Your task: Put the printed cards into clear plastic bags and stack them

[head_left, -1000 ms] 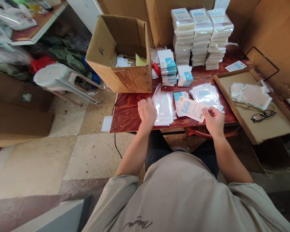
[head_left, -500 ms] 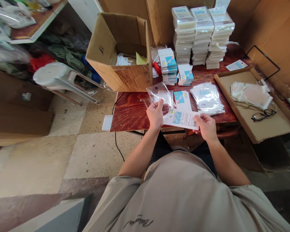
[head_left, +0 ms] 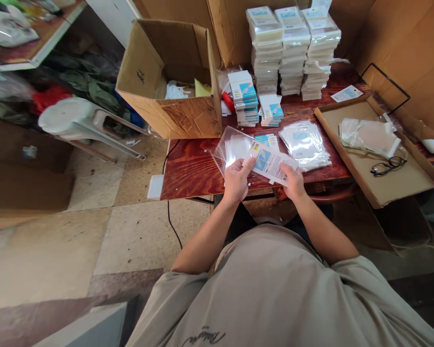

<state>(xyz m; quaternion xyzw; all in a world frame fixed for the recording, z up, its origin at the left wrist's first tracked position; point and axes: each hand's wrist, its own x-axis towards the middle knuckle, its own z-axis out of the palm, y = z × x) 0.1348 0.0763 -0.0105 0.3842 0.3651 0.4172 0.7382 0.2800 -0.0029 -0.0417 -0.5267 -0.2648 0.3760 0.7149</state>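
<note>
A white and blue printed card (head_left: pixel 269 161) is held in front of me, tilted down to the right. My right hand (head_left: pixel 292 181) pinches its right end, thumb on top. My left hand (head_left: pixel 237 180) is closed at the card's left end, with its thumb over a clear plastic bag (head_left: pixel 222 147) that fans out to the upper left. How far the card and bag overlap is hard to make out. Behind the card lies another printed card (head_left: pixel 266 140), partly covered. A pile of clear packets (head_left: pixel 305 144) spreads on the table to the right.
On the red wooden table (head_left: pixel 188 164) stand a cardboard box (head_left: pixel 188 118), stacked cards (head_left: pixel 244 99), a shorter card stack (head_left: pixel 271 111) and tall stacks of packets (head_left: pixel 265 58). To the right, a shallow cardboard tray (head_left: pixel 394 188) holds plastic bags and glasses (head_left: pixel 387 166).
My hands have come closer together and the card has turned so its right end points lower. The left thumb now reaches further over toward the card. The whole view has shifted slightly.
</note>
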